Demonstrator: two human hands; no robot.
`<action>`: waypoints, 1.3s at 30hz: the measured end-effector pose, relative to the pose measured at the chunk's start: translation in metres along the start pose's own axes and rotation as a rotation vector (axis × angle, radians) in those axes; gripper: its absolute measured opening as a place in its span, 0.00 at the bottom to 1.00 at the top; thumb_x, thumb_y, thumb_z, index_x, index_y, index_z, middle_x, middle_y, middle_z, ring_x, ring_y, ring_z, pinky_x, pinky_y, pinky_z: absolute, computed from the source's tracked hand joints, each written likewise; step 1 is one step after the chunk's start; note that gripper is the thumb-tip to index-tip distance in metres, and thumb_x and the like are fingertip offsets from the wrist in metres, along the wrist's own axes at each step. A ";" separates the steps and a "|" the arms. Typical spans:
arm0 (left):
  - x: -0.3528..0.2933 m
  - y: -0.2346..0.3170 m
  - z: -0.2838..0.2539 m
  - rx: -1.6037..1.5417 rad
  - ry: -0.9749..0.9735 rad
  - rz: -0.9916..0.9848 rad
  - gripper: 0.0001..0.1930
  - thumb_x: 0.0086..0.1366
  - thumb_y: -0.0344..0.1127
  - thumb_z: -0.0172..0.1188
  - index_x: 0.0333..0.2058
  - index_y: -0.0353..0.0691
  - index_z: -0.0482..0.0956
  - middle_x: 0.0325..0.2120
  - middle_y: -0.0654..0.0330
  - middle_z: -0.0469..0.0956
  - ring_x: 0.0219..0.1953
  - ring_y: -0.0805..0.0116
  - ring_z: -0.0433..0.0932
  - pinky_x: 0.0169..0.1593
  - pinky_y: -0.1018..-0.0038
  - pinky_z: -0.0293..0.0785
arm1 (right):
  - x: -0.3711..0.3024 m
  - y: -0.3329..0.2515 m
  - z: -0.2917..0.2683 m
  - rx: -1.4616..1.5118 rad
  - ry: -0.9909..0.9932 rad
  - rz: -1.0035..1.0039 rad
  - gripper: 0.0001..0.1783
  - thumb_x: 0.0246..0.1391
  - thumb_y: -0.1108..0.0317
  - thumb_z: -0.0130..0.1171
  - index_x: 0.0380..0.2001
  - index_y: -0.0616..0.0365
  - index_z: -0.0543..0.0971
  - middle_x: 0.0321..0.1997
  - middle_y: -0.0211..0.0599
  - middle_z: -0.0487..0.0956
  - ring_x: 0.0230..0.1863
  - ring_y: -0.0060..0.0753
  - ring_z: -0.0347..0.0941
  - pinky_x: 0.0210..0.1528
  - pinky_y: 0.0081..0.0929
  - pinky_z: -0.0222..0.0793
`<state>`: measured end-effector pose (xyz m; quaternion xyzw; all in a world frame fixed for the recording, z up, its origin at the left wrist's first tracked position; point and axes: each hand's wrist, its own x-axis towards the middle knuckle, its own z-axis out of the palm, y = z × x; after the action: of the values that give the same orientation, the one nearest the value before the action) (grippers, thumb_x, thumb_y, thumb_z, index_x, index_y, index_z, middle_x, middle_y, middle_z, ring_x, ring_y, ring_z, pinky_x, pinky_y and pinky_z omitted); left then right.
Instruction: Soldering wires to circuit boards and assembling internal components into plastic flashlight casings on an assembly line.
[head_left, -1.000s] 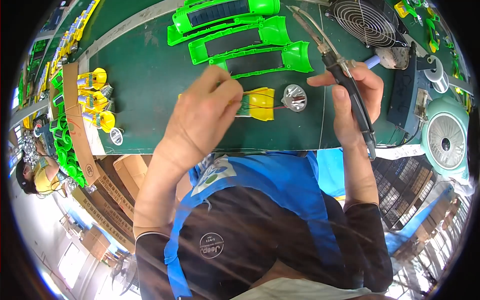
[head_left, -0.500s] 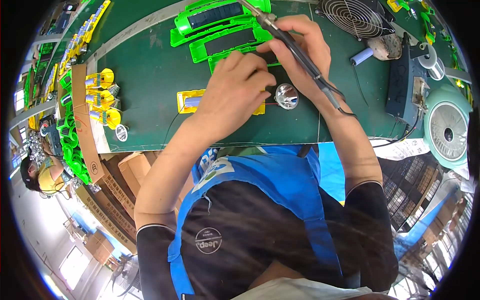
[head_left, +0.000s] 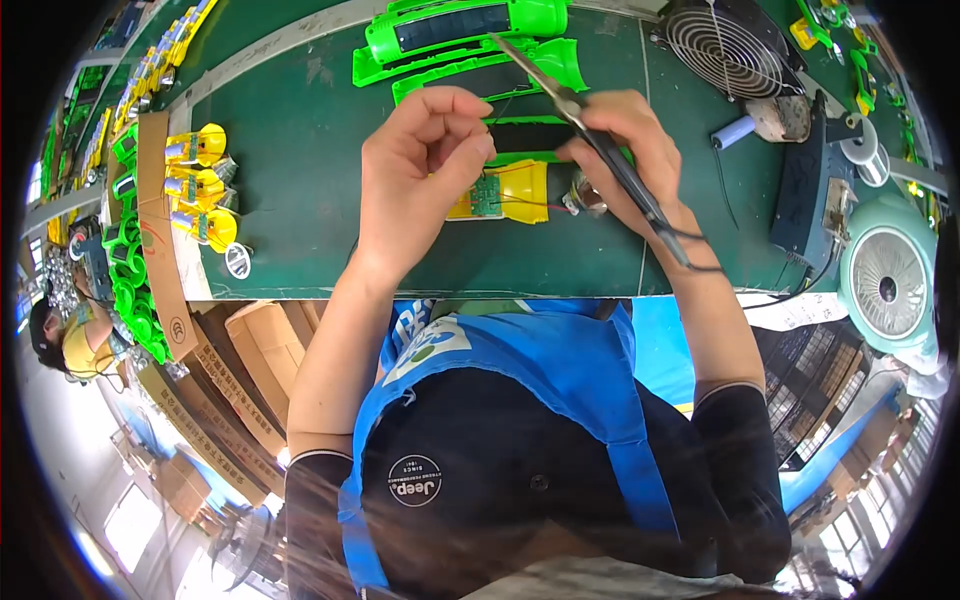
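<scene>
My right hand (head_left: pixel 635 150) is wrapped round the dark handle of a soldering iron (head_left: pixel 612 152), its metal tip angled up and left over the green casings. My left hand (head_left: pixel 422 170) is closed in a pinch, and a thin dark wire shows at its fingertips. Below and beside that hand lies a yellow plastic housing (head_left: pixel 525 190) with a small green circuit board (head_left: pixel 487 198), partly hidden by the hand. Thin red and dark leads run from it to a shiny reflector lamp (head_left: pixel 588 195), partly behind my right hand. A green casing piece (head_left: pixel 535 157) lies just beyond the housing.
More green casings (head_left: pixel 465 30) lie at the back. Yellow lamp units (head_left: pixel 205 187) stand at left beside a cardboard box edge (head_left: pixel 155 220). At right are a round fan grille (head_left: pixel 722 52), a blue cylindrical cell (head_left: pixel 733 132), a soldering station (head_left: pixel 808 185) and a pale green fan (head_left: pixel 888 280).
My left hand has moved left and turned, uncovering the circuit board and the housing's right part. My right hand has shifted slightly right and down with the soldering iron, partly covering the reflector lamp.
</scene>
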<state>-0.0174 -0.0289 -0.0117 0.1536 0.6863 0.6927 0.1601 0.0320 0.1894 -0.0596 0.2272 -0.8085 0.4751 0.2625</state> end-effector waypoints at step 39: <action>0.056 0.003 -0.023 1.258 -0.558 0.632 0.04 0.45 0.30 0.64 0.23 0.45 0.78 0.33 0.68 0.71 0.44 0.68 0.69 0.50 0.64 0.59 | -0.006 -0.039 -0.028 0.442 0.091 1.080 0.13 0.55 0.66 0.61 0.37 0.65 0.73 0.25 0.37 0.77 0.22 0.22 0.75 0.21 0.16 0.71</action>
<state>-0.0778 -0.0253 -0.0092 0.5751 0.8095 0.1187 0.0036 0.0663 0.1978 -0.0267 -0.1884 -0.6796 0.7081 -0.0362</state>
